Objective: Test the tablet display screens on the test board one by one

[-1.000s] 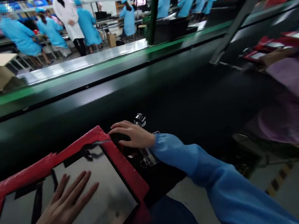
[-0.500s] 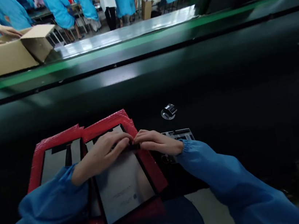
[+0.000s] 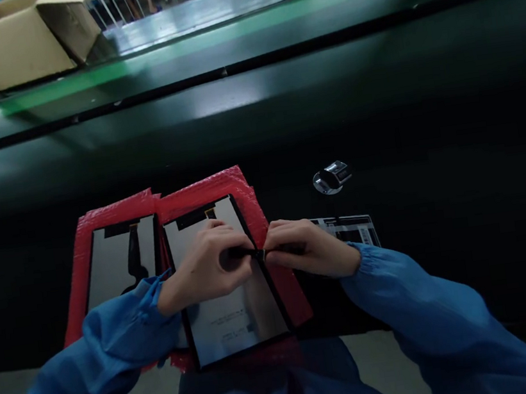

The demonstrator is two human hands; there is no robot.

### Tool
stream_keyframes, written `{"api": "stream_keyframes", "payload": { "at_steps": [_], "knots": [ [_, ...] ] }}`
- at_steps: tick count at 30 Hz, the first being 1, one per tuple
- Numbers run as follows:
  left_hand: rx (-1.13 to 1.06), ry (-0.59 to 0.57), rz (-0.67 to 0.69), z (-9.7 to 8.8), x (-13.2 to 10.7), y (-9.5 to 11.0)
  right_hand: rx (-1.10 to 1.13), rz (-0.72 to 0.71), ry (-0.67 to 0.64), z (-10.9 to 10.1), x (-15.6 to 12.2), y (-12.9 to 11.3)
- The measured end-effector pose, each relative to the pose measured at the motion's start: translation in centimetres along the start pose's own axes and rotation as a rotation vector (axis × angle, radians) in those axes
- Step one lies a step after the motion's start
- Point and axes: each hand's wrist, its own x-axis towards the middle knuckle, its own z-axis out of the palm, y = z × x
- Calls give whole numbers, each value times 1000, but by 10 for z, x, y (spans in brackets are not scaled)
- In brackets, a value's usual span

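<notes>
Two flat grey display panels lie side by side on red bubble-wrap sheets [image 3: 237, 190] at the near edge of a dark bench. My left hand [image 3: 205, 269] rests on the right panel [image 3: 233, 320], fingers curled in a pinch. My right hand [image 3: 306, 249] meets it at the panel's right edge, also pinched. Between the fingertips of both hands runs a thin dark strip [image 3: 251, 251], probably a flex cable. The left panel [image 3: 116, 261] lies untouched, partly under my left sleeve.
A small shiny metal piece [image 3: 331, 178] sits on the bench beyond my right hand. A dark board with a white label [image 3: 354, 229] lies under my right wrist. A green-edged conveyor [image 3: 241, 32] runs across the back, with an open cardboard box [image 3: 10, 40] at far left.
The view has tilted down and the far workers have left the picture. My left hand went from lying flat on the panel to pinching; both hands now meet at the panel's right edge.
</notes>
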Motion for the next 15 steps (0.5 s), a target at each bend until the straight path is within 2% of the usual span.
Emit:
{"api": "stream_keyframes", "payload": {
  "at_steps": [3, 7, 15],
  "knots": [
    [11, 3, -13, 7, -2, 1, -68, 6, 26, 4, 0, 1],
    [-22, 29, -30, 17, -3, 2, -97, 2, -7, 9, -1, 2],
    [-145, -42, 21, 23, -2, -5, -50, 18, -40, 14, -2, 7]
  ]
}}
